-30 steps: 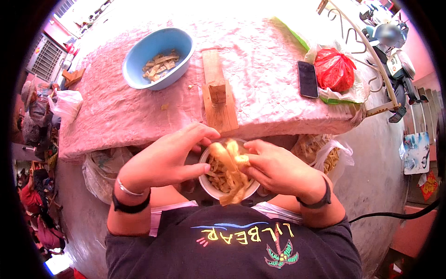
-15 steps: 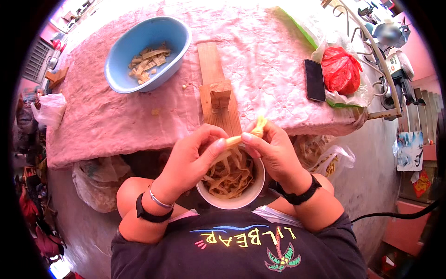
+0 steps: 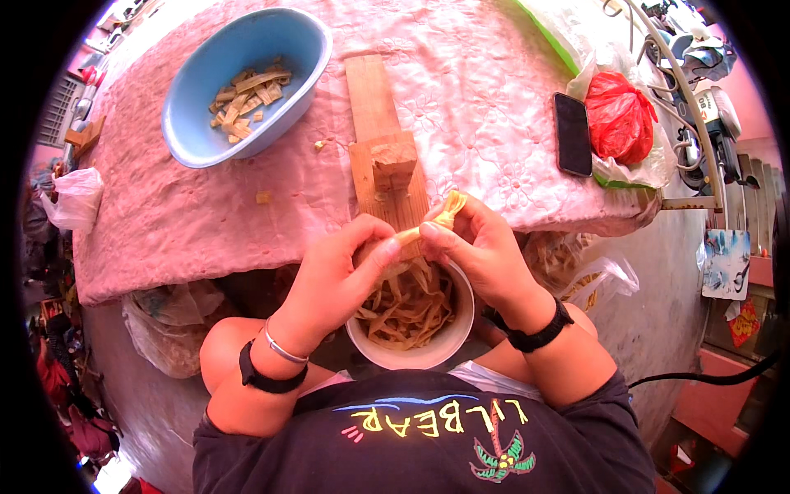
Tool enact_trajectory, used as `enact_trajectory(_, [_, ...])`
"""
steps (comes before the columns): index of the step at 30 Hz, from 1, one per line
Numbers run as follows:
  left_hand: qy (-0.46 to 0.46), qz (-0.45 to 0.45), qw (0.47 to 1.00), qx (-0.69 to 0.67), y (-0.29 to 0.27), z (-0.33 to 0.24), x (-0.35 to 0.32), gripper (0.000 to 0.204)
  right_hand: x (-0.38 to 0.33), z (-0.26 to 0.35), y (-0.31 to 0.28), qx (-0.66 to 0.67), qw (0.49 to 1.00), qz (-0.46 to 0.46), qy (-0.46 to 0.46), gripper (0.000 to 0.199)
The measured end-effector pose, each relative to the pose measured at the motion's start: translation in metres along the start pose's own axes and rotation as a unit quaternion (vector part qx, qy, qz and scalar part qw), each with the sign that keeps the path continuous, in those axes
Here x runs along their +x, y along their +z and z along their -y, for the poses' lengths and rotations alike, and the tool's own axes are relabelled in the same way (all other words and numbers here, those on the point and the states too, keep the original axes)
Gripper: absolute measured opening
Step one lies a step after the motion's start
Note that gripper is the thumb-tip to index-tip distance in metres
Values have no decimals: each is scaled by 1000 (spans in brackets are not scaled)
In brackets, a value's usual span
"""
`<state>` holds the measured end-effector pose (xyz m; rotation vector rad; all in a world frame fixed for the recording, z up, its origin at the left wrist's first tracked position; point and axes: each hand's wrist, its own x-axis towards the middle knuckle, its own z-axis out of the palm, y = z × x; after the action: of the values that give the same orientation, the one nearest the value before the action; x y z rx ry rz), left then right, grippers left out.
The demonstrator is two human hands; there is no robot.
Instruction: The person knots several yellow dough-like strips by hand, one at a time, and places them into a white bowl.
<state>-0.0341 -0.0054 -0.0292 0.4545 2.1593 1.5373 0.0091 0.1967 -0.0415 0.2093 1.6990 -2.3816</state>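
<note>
Between my two hands is a soft, pale yellow strip [image 3: 449, 211], bunched and twisted; I cannot tell what food it is. My left hand [image 3: 337, 263] pinches its lower left end between thumb and fingers. Further along, my right hand [image 3: 485, 259] grips it, and the frilled end sticks up past the fingers. Directly below both hands, a white bowl [image 3: 411, 361] between my knees holds a tangle of brownish-yellow strips [image 3: 411, 317]. Just beyond my fingers lies a wooden plank [image 3: 369, 90] with a raised block [image 3: 393, 160], reaching over the table edge.
On the pink quilted cloth [image 3: 304, 206] stands a blue basin [image 3: 185, 115] with cut, pale pieces [image 3: 247, 99]. A black phone [image 3: 573, 134] and a red plastic bag [image 3: 619, 119] lie at the right. Filled plastic bags [image 3: 177, 325] sit under the table. A metal rail [image 3: 699, 148] borders the right.
My view has shifted slightly. Both hands keep hold of the yellow strip, and its frilled end now leans a little more to the left by my right fingers.
</note>
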Motion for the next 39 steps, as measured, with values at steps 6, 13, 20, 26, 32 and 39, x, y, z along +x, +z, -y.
enact_trajectory(6, [-6, -44, 998, 50, -2, 9, 11, 18, 13, -14, -2, -24, 999, -37, -6, 13])
enact_trajectory(13, [3, -75, 993, 87, 4, 18, 22, 19, 22, -25, -4, -235, 965, -91, -75, 15])
enact_trajectory(20, [92, -119, 960, 234, 13, 38, 21, 14, 16, -22, -1, -376, 920, -89, -71, 26])
enact_trajectory(26, [74, 12, 997, -12, 6, -5, -12, 24, -21, 26, -18, -468, 873, 96, -96, 39])
enact_trajectory(32, [-8, 48, 963, -266, 27, -21, -22, 46, -32, -10, 16, -370, 898, 44, -235, 45])
enact_trajectory(39, [25, 12, 997, -67, 14, -22, -23, 40, -25, 29, -23, 174, 975, 131, -31, 36])
